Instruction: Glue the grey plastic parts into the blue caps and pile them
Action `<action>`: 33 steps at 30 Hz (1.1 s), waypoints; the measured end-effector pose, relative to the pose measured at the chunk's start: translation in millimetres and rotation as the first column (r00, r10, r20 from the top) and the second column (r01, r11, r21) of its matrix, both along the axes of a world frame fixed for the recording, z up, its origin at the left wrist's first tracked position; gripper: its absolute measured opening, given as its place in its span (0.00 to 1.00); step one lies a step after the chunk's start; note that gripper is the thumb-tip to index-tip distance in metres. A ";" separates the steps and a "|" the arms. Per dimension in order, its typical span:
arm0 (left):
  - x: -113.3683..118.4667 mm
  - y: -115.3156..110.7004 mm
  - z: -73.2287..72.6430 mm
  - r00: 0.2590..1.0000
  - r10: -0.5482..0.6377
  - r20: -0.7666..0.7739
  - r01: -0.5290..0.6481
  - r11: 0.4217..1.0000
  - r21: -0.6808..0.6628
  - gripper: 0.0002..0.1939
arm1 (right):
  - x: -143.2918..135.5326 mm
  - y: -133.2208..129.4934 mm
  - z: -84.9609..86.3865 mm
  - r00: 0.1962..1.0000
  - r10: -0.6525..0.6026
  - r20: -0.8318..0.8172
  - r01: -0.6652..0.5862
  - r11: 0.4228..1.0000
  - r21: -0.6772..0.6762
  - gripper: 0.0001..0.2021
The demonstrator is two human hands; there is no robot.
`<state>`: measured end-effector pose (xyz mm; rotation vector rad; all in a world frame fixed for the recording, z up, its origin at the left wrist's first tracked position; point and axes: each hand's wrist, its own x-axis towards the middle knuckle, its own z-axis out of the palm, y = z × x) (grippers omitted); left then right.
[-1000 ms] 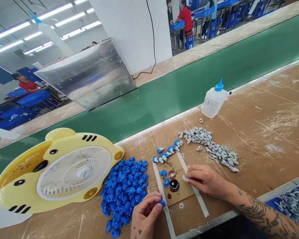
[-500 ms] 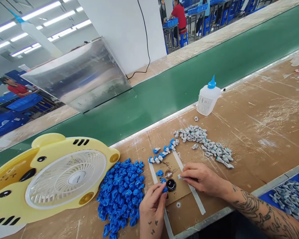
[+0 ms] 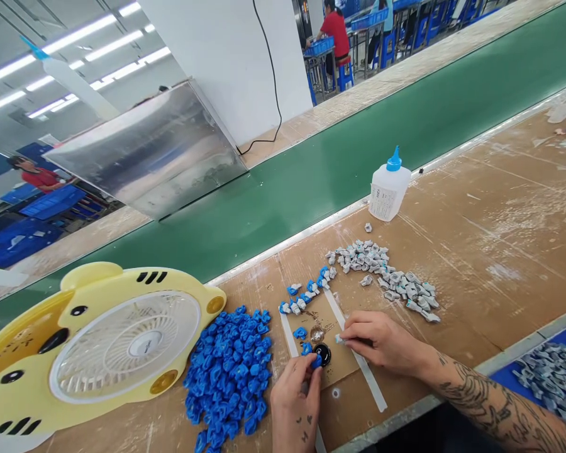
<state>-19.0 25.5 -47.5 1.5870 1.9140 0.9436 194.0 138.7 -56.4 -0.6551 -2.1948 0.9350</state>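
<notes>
My left hand pinches a small blue piece at the left edge of a round black cup. To the right, my right hand holds a small pale grey piece between its fingertips. Two loose blue pieces lie just above my left hand. A row of joined blue and grey pieces runs above the cardboard pad. Blue pieces are heaped in a pile on the left, and grey pieces in another pile at the upper right.
A yellow animal-shaped fan stands on the left. Behind the piles is a white bottle with a blue tip, beside a green belt. At the lower right lies a blue tray of grey pieces. People sit in the background.
My left hand has moved slightly right, bringing the blue piece against the black cup's edge. My right hand stays nearly where it was. The whole view has shifted a little.
</notes>
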 end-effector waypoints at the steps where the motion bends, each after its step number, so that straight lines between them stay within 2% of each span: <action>1: -0.1 0.3 0.7 1.000 0.004 -0.006 -0.004 1.000 -0.002 0.08 | 0.2 -0.1 0.3 1.000 0.000 -0.007 0.000 1.000 -0.002 0.11; 4: 5.1 0.6 3.7 0.997 0.058 0.040 -0.059 0.998 0.015 0.07 | 0.7 -0.7 4.7 0.998 -0.009 -0.058 0.009 1.000 -0.014 0.13; 6: 12.0 0.3 6.5 0.971 0.168 0.168 -0.175 0.984 0.027 0.08 | 0.4 -2.3 10.4 0.994 -0.021 -0.107 0.015 0.998 -0.053 0.14; 9: 22.5 0.4 11.3 0.826 0.334 0.454 -0.353 0.935 -0.045 0.13 | -3.1 -8.2 19.6 0.984 -0.065 -0.166 0.035 0.983 -0.180 0.13; 12: 27.7 2.0 15.1 0.671 0.376 0.639 -0.387 0.913 -0.130 0.17 | -12.4 -18.3 24.8 0.966 -0.136 -0.218 0.063 0.948 -0.312 0.12; 15: 26.7 4.1 15.7 0.561 0.380 0.735 -0.396 0.903 -0.165 0.19 | -25.1 -29.2 25.8 0.947 -0.182 -0.265 0.077 0.928 -0.364 0.12; 17: 24.6 5.0 14.8 0.524 0.363 0.771 -0.373 0.911 -0.176 0.19 | -32.2 -34.7 26.2 0.941 -0.192 -0.279 0.088 0.934 -0.345 0.13; 20: 22.3 4.5 14.7 0.502 0.332 0.799 -0.332 0.927 -0.176 0.19 | -37.2 -37.9 29.0 0.941 -0.172 -0.292 0.104 0.966 -0.236 0.15; 24: 22.2 2.2 19.0 0.456 0.326 0.828 -0.297 0.933 -0.204 0.18 | -36.1 -32.7 36.6 0.967 -0.057 -0.249 0.044 0.997 -0.056 0.16; 27: 22.8 2.6 24.3 0.413 0.350 0.841 -0.315 0.921 -0.228 0.19 | -37.7 -29.3 41.0 0.973 -0.005 -0.230 0.004 1.000 -0.005 0.14; 33: 28.6 11.3 38.8 0.287 0.404 0.869 -0.417 0.869 -0.266 0.23 | -54.9 -40.6 38.2 0.925 -0.132 -0.357 0.171 0.982 0.080 0.10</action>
